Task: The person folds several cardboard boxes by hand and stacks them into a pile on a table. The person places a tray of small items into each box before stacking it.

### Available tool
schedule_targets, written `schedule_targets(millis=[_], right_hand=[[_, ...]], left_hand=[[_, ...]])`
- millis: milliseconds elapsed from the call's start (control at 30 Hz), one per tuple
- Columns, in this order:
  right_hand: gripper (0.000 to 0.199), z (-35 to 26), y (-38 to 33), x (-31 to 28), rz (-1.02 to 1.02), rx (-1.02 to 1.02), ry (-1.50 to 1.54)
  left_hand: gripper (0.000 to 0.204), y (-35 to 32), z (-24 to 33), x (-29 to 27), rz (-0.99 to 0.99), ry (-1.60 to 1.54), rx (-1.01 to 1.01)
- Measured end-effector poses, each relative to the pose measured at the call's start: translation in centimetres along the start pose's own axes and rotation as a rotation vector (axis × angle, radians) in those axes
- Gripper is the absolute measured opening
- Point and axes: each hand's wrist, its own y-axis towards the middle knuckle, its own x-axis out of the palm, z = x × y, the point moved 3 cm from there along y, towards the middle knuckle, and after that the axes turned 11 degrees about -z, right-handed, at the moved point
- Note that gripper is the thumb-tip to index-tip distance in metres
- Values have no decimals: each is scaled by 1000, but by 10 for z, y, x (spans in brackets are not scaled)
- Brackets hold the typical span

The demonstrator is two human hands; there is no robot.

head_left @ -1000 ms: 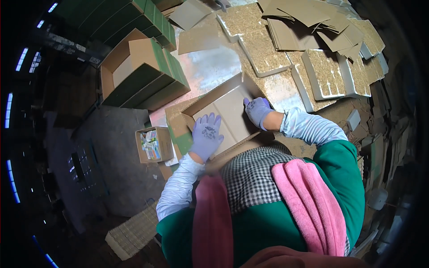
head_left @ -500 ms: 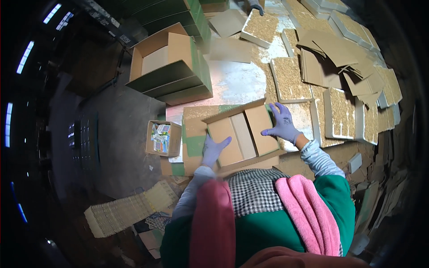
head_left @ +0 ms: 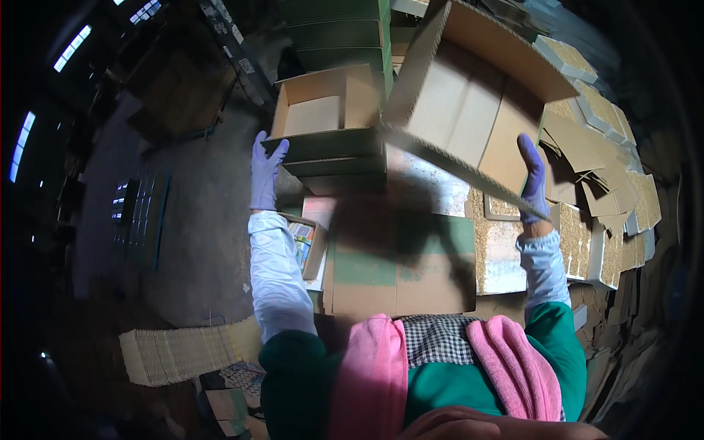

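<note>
My right hand (head_left: 534, 183), in a purple glove, grips the near right wall of an open, shallow cardboard box (head_left: 466, 99). The box is tilted and raised over the table, with its bare brown inside facing me. My left hand (head_left: 265, 176), gloved alike, is at the near left corner of the top box (head_left: 330, 144) in a stack of green-sided boxes. Its thumb lies against the front wall and its fingers are around the corner. Flat cardboard with green patches (head_left: 403, 275) lies on the table in front of me.
A small carton (head_left: 315, 253) of colourful packets stands at the table's left edge. Tall green boxes (head_left: 334, 37) rise behind. At right lie white trays with a grainy tan filling (head_left: 583, 235) and loose cardboard sheets (head_left: 579, 150). A fanned stack of pale sheets (head_left: 180, 352) is at lower left.
The open box has risen from the table's front, up and to the right, with my right hand. My left hand has left it and moved up to the stacked box.
</note>
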Motion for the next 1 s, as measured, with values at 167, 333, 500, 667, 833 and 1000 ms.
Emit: schedule_targets(millis=[167,333,500,667,833,1000], right_hand=[[46,21,105,133,-177,-53,-69],[58,132,165,184,-645,-70,-650],[69,165,177,185,-598,241,-555],[69,99,62,61,-258,-15,-706],[116,131,-187,-88,-578,801,-1634],[112,201,-287,-176,-401,512,-1405]], left_hand=[[61,29,-90,5,-602,-121,-35],[63,13,-74,36,-520,-132,-147],[66,-4,-39,12,-409,-226,-326],[76,-153,-18,7,-659,86,-229],[90,-369,-70,-12,-1179,1110,370],[90,-353,-18,-2,-1213,993,222]])
